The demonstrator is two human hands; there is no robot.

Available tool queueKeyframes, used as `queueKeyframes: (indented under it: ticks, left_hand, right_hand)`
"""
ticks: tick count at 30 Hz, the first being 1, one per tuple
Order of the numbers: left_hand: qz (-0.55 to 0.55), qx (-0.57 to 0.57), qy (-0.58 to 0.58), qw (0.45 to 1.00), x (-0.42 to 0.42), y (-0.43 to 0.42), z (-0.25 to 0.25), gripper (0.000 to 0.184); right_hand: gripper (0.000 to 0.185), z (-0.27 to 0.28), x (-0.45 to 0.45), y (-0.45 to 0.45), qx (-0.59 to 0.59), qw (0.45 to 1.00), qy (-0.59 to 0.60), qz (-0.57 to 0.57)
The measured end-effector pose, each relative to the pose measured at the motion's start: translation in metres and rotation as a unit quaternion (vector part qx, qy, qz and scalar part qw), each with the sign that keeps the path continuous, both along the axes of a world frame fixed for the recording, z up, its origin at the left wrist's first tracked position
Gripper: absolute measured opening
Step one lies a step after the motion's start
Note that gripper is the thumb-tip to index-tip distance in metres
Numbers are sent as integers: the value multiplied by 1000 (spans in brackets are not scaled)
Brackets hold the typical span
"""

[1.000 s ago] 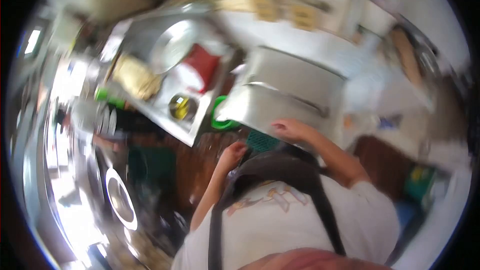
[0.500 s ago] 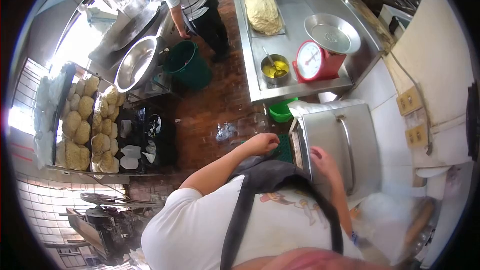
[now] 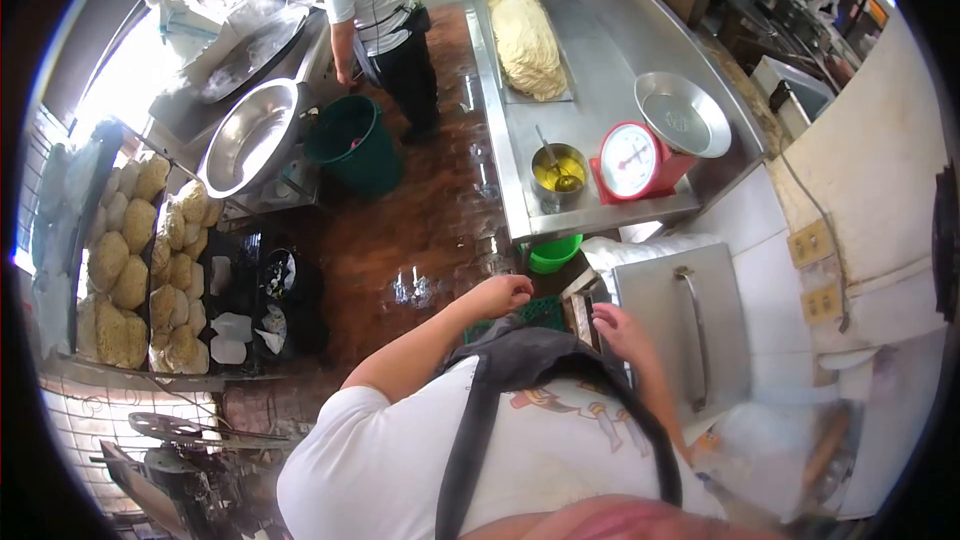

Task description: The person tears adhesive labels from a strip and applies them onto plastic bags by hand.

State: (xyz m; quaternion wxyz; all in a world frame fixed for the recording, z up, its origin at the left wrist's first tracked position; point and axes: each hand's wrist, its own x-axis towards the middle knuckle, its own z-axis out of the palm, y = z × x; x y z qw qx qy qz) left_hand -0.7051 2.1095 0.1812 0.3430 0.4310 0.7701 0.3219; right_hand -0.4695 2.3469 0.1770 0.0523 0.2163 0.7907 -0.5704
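Observation:
My left hand [image 3: 503, 294] is held in front of the dark apron [image 3: 535, 355], its fingers curled in and nothing showing in them. My right hand [image 3: 622, 330] hovers at the left edge of a steel box [image 3: 655, 315] with a long handle [image 3: 692, 340]. Its fingers are bent and slightly apart, and I see nothing in them; whether they touch the box I cannot tell. Beyond the hands, a bright green basin [image 3: 555, 255] sits under the steel table [image 3: 600, 50].
The table bears a dough slab [image 3: 525, 40], a pot of yellow liquid [image 3: 560, 175] and a red scale [image 3: 640, 162]. Left stand a green bin [image 3: 355, 150], a steel basin [image 3: 250, 135] and trays of rounded, coated pieces [image 3: 130, 250]. A co-worker [image 3: 375, 30] stands beyond. The brick floor [image 3: 400, 230] is wet.
The view has shifted, so the table and scale sit lower and further right. Both my hands appear a little further left, the right one closer to the box's edge.

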Motion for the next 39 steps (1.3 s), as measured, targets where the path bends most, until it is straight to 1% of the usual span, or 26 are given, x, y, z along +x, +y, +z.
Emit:
queueKeyframes:
  ticks: [2,4,9,12,14,17,21,24,29,33,36,39]
  left_hand:
    - [1,-1,-2,1000,-12,-5,-1,28]
    - [1,-1,-4,1000,-21,-10,-5,28]
    - [-9,-6,-18,1000,-29,-11,-8,28]
    - [-17,-9,-17,1000,-28,-10,3,27]
    - [-20,-12,-18,1000,-29,-8,1,27]
    - [-17,-17,-18,1000,-29,-7,4,26]
    - [-16,-18,-10,1000,-27,-7,9,27]
    - [-19,-18,-23,999,-24,-5,12,27]
    - [-26,-11,-26,999,-19,-3,6,27]
    - [-15,-4,-23,1000,-17,-2,13,27]
    - [-5,-31,-21,999,-15,-2,27,27]
    - [-5,-15,-29,999,-15,-2,22,27]
  right_hand:
    - [36,-4,-7,-4,8,1000,9,-3]
    - [36,4,-13,-11,19,1000,11,-4]
    - [36,40,-18,-20,67,997,-29,2]
    - [37,25,-13,-21,54,998,-4,-18]
    - [37,11,-11,-19,58,998,-9,-20]
    - [37,6,-10,-20,63,998,-14,-19]
    - [38,7,-6,-21,70,997,-19,-10]
    - [38,8,-2,-22,33,999,-19,-36]
    - [39,2,4,-21,38,999,-18,-25]
    - [39,15,2,-24,60,997,-36,-15]
    - [38,24,4,-28,64,997,-28,-17]
    - [38,19,6,-26,48,998,-29,-15]
